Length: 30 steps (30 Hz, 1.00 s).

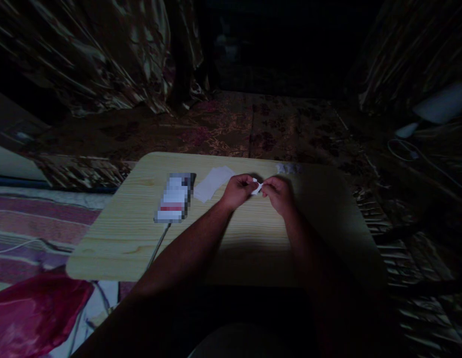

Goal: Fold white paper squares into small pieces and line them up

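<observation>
Phone [175, 197] face pixelated, unreadable; small white scrap [257, 187] mostly covered by both hands' fingertips; surface [115, 243] right side lost in darkness.

I see a table [253, 233] of pale wood, matt, with a fine smooth grain. The paper scrap [257, 188] and the sheet [214, 183] look like thin, white, matt paper. The curtain [104, 59] is shiny satin-like cloth; the red bag [33, 313] is glossy, crinkled plastic.

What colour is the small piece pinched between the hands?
White; the small piece shows best in head view.
</observation>
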Tool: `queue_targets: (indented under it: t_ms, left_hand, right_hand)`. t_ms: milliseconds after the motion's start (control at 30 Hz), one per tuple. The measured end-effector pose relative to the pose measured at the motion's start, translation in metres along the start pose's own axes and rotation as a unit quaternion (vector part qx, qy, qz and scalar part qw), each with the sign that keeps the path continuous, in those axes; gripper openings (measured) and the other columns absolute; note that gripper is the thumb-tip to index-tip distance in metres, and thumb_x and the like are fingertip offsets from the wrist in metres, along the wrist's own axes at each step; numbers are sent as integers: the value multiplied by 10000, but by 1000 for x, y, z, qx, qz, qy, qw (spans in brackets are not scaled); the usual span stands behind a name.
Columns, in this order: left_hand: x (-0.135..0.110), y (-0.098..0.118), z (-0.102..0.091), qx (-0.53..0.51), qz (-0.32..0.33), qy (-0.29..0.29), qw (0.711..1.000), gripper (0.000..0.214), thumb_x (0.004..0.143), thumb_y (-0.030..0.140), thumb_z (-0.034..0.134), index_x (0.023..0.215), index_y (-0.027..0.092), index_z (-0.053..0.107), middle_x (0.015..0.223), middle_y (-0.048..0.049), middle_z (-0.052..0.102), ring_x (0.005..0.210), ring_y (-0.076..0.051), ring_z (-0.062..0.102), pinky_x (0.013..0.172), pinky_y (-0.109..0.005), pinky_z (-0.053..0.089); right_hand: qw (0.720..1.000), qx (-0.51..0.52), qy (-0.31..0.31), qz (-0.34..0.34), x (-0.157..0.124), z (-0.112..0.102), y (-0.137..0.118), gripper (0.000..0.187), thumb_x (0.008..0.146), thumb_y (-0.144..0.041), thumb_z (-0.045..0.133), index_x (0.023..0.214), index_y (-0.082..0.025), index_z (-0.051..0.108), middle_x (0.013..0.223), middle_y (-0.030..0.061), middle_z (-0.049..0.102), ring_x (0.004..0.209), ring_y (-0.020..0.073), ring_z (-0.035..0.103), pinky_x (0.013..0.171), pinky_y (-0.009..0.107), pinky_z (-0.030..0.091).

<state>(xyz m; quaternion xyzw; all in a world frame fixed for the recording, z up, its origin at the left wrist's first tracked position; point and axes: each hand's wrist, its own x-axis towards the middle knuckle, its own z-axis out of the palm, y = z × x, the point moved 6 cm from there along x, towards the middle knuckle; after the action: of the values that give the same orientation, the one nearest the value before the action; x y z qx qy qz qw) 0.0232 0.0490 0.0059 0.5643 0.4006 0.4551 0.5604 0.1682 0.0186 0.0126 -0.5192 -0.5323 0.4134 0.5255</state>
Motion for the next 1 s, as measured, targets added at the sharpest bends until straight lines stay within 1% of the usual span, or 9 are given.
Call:
queue_targets:
  t_ms: [100,167,333,433,500,633,733,867,1000]
  left_hand:
    - [0,1,-1,-10,1,13,1000,287,686,367,772,634,153,587,579,34,555,509,-72,422,513,-226,324]
    - [-1,2,-1,2,1,9,1000,276,689,352,766,633,151,585,576,33,549,515,-72,422,516,-224,322]
    - [-2,3,2,-7,7,-21,1000,274,703,359,754,655,154,579,598,27,554,531,-73,429,522,-221,330]
    - [-2,1,3,2,5,-33,999,254,722,347,730,660,153,579,591,28,547,527,-72,418,517,-218,322]
    - [-2,1,3,7,14,-31,999,239,727,327,717,653,154,569,588,30,542,534,-73,418,520,-216,321]
    - [-1,2,1,5,18,-12,1000,237,734,315,698,637,160,548,565,41,528,518,-71,405,516,-215,315]
    - [-2,2,-1,-3,13,4,1000,238,735,322,698,632,157,561,559,39,538,508,-72,415,519,-220,324]
    - [-2,2,-1,-22,8,4,1000,232,714,308,724,625,150,580,556,35,551,512,-74,431,527,-227,331]
    - [-2,2,-2,-41,-4,4,999,239,706,307,734,615,151,578,543,37,551,489,-71,412,506,-229,307]
  right_hand:
    - [1000,-1,-8,6,0,4,1,134,709,-320,626,682,-192,596,561,-39,557,546,111,476,551,247,366]
    - [1000,-15,-2,0,0,5,1,154,707,-327,631,652,-194,579,562,-36,549,541,109,461,537,249,348]
    - [1000,-20,-12,-15,1,3,5,107,707,-286,633,672,-188,608,570,-39,546,537,107,452,530,250,334]
    - [999,-18,-23,-23,1,3,6,112,715,-289,645,686,-183,627,598,-30,571,560,109,472,544,249,344]
    - [999,-12,-21,-22,0,4,6,123,710,-300,657,693,-182,629,621,-25,590,580,114,495,568,251,367]
    - [1000,-22,-8,-20,-1,7,6,148,724,-324,667,724,-179,639,641,-22,603,582,112,499,577,252,376]
    - [999,-28,-19,-20,-2,10,7,163,747,-338,666,749,-176,645,655,-19,611,585,111,502,572,250,373]
    - [999,-18,-25,-22,-2,10,7,170,751,-341,675,741,-175,640,658,-17,611,590,111,506,574,252,373]
    - [999,-8,-39,-8,-2,10,5,176,742,-350,680,740,-177,650,644,-19,605,578,111,495,570,255,373]
